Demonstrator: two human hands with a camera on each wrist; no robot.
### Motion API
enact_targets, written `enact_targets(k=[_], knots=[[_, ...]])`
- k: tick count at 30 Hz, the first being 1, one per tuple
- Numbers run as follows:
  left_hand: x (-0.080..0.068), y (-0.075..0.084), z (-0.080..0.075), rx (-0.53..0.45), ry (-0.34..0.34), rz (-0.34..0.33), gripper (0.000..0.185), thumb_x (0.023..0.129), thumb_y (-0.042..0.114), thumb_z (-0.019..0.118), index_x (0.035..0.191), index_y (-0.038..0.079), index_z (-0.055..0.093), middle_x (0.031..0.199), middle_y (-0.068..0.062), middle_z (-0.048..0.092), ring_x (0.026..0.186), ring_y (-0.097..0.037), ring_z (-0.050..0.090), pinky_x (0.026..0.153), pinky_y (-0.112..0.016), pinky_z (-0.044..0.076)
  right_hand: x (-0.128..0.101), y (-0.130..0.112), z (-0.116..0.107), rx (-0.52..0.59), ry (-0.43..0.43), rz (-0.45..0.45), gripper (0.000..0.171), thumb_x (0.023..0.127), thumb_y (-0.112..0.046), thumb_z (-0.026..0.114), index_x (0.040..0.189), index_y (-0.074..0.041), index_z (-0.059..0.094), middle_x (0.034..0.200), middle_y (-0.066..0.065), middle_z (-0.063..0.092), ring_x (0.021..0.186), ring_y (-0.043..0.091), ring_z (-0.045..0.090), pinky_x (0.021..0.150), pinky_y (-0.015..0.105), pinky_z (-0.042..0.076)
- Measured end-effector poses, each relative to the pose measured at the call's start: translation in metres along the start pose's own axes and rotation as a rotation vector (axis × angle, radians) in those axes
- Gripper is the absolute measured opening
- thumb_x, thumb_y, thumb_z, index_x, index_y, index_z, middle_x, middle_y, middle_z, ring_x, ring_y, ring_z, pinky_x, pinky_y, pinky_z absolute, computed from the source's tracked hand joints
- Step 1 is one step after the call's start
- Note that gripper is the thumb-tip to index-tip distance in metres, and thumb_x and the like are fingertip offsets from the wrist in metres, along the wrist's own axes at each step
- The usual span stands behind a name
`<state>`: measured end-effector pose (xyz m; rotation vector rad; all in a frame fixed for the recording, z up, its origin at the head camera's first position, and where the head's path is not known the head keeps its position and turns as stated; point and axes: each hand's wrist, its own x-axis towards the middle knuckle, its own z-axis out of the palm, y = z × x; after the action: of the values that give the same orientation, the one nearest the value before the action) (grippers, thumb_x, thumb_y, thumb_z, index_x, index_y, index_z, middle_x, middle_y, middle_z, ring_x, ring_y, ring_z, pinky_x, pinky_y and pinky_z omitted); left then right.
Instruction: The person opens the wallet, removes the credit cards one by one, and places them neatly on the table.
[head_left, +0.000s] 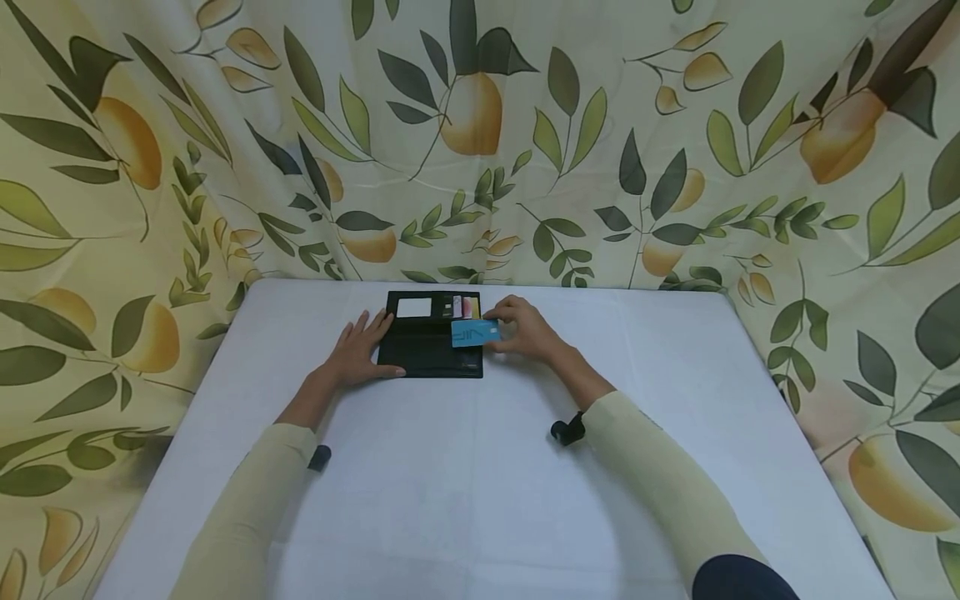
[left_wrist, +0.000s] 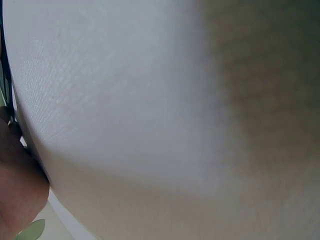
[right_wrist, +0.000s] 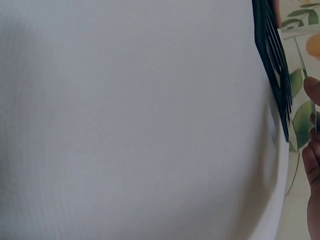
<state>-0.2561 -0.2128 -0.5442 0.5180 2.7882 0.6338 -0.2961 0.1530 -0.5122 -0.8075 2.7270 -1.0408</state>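
**A:** Start with the hands. What is each one doing?

**B:** The left hand (head_left: pixel 365 348) lies flat, fingers straight and spread, its fingertips resting on the left edge of the black wallet (head_left: pixel 431 350). I'd judge it is there to pin the wallet so it stays open and does not slide. The right hand (head_left: pixel 528 331) pinches a blue card (head_left: pixel 475 333) by its right end, thumb and fingers curled round it.

**A:** Where does the card sit against the wallet?

**B:** Over the wallet's right side, about at the fold between the upper and lower halves, just below the card slots. Whether its left end touches the leather I cannot tell.

**A:** Which way does it run?

**B:** Its long axis goes left to right across the worktop (head_left: pixel 480 492), nearly level, printed face up, with the free end pointing left toward the wallet's middle. Held by the one end, that leaves the rest of the card free.

**A:** And round about?

**B:** The wallet lies open near the far edge of the white worktop, with a pale window (head_left: pixel 414 307) and a few cards tucked in the slots (head_left: pixel 465 307) of its upper half. A leaf-and-fruit patterned cloth (head_left: pixel 480 142) hangs behind and to both sides. The wrist views show little beyond white cloth.
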Motion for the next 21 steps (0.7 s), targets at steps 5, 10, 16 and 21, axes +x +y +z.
enact_targets(k=[5,10,16,21], knots=[[0.001,-0.004,0.002,0.009,-0.011,0.0,0.117,0.089,0.062,0.076,0.17,0.01,0.009,0.176,-0.013,0.003,0.16,-0.038,-0.01,0.126,-0.056,-0.007,-0.001,0.003,-0.002,0.027,0.02,0.024,0.05,0.087,-0.016,0.088,0.133,-0.003,0.072,0.128,0.014,0.057,0.121,0.032,0.051,0.107,0.049,0.044],[-0.001,-0.002,0.001,-0.008,-0.008,0.005,0.117,0.089,0.061,0.077,0.17,0.009,0.01,0.176,-0.014,0.004,0.16,-0.039,-0.009,0.125,-0.058,-0.006,0.0,0.009,-0.002,0.009,0.03,0.02,0.052,0.091,-0.016,0.085,0.137,-0.001,0.068,0.133,0.018,0.054,0.122,0.034,0.05,0.106,0.049,0.044],[-0.002,0.0,-0.001,-0.012,-0.006,0.004,0.117,0.089,0.061,0.076,0.169,0.008,0.011,0.176,-0.016,0.004,0.16,-0.04,-0.009,0.125,-0.058,-0.006,0.003,0.017,-0.004,-0.014,0.037,0.049,0.054,0.094,-0.015,0.082,0.142,0.001,0.063,0.139,0.022,0.05,0.128,0.037,0.044,0.109,0.051,0.04],[-0.003,0.003,-0.004,-0.003,-0.009,0.001,0.116,0.089,0.06,0.076,0.169,0.008,0.011,0.176,-0.016,0.004,0.16,-0.04,-0.009,0.126,-0.058,-0.006,0.005,0.021,-0.006,-0.016,0.038,0.063,0.054,0.096,-0.015,0.08,0.144,0.002,0.061,0.14,0.023,0.048,0.13,0.039,0.043,0.109,0.052,0.041]])
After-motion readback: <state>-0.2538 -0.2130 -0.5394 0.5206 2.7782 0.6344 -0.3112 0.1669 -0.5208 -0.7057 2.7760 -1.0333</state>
